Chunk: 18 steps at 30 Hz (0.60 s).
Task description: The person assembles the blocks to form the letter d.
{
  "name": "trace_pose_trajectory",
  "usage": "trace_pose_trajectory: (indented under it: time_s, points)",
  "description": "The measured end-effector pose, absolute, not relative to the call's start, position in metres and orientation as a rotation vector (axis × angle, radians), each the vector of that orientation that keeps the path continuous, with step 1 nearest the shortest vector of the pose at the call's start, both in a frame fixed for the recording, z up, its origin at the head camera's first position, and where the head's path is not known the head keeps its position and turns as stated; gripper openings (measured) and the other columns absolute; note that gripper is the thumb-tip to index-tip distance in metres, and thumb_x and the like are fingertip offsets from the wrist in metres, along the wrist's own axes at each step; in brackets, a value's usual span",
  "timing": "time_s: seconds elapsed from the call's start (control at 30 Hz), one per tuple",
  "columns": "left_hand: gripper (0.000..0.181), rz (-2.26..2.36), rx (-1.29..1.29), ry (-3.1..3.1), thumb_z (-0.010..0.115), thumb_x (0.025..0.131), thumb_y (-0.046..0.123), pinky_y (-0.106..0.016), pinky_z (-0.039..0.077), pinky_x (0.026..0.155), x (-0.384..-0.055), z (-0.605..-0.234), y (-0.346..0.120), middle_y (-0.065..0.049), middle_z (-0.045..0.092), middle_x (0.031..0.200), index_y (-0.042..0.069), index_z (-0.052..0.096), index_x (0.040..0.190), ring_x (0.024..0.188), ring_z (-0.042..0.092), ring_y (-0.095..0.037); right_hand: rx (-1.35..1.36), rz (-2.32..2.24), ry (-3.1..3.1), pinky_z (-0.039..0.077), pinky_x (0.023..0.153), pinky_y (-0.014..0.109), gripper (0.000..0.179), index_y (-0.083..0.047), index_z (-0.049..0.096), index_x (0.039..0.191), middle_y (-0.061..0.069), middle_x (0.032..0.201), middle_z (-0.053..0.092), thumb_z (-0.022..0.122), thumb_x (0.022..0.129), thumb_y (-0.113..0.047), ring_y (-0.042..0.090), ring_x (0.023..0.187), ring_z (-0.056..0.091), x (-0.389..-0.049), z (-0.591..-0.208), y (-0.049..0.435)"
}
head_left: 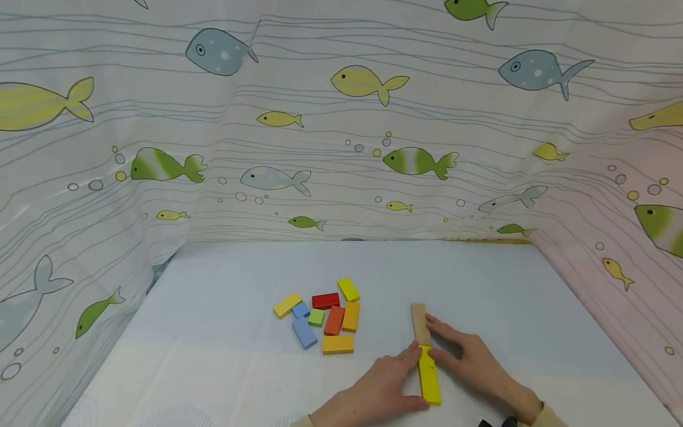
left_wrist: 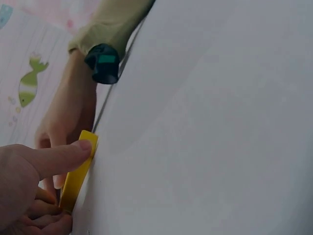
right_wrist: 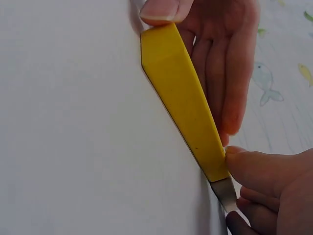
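A long yellow block [head_left: 429,379] and a plain wooden block [head_left: 420,325] lie end to end in one line. My left hand [head_left: 381,385] holds the yellow block, its thumb at the near end and its fingers along the left side up to the joint. In the left wrist view that thumb overlaps the end of the yellow block [left_wrist: 78,181]. From the right, my right hand [head_left: 475,362] touches the row, thumb beside the joint and index finger against the wooden block's side. The right wrist view shows the wooden block [right_wrist: 225,193] beyond the yellow one.
Left of the hands lies a loose group of small blocks, among them a red block [head_left: 325,301], a green block [head_left: 316,318], a blue block [head_left: 305,333] and an orange block [head_left: 338,344]. A fish-patterned curtain [head_left: 331,136] encloses the white table [head_left: 213,367] at back and sides.
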<state>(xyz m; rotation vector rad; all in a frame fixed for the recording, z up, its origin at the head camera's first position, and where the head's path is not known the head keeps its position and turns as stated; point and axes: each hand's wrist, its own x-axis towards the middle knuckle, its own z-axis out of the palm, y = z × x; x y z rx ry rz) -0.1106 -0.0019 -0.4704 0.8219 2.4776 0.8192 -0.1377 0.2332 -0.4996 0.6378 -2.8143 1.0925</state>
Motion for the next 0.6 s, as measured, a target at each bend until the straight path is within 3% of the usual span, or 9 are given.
trace_pose_trajectory:
  time_s: [0.1,0.3,0.6]
  points:
    - [0.083,0.822,0.821,2.473,0.072,0.088,0.049,-0.045,0.048,0.107,-0.1109,-0.4706,-0.0011,0.006,0.030,0.162,0.020,0.035,0.156,0.137,0.049,-0.016,0.666,1.122,-2.768,0.037,0.104,0.010,0.050,-0.023,0.062,0.138,-0.009,0.146,0.055,0.069,0.092,-0.041,0.015,0.135,0.050,-0.1343,-0.5014,0.2332]
    - [0.084,0.812,0.831,2.489,0.072,0.088,0.050,-0.043,0.048,0.107,-0.1113,-0.4701,-0.0007,0.006,0.030,0.163,0.019,0.035,0.156,0.137,0.049,-0.016,0.672,1.151,-2.693,0.043,0.099,0.011,0.039,-0.024,0.070,0.127,-0.011,0.135,0.063,0.073,0.090,-0.036,0.014,0.126,0.059,-0.1317,-0.5053,0.2317]
    - [0.084,0.826,0.844,2.483,0.072,0.088,0.049,-0.046,0.045,0.109,-0.1104,-0.4700,-0.0024,0.004,0.029,0.163,0.017,0.035,0.156,0.140,0.045,-0.013,0.649,1.242,-2.653,0.039,0.098,0.006,0.038,-0.021,0.073,0.123,-0.009,0.131,0.065,0.077,0.087,-0.033,0.013,0.123,0.061,-0.1303,-0.5089,0.2270]
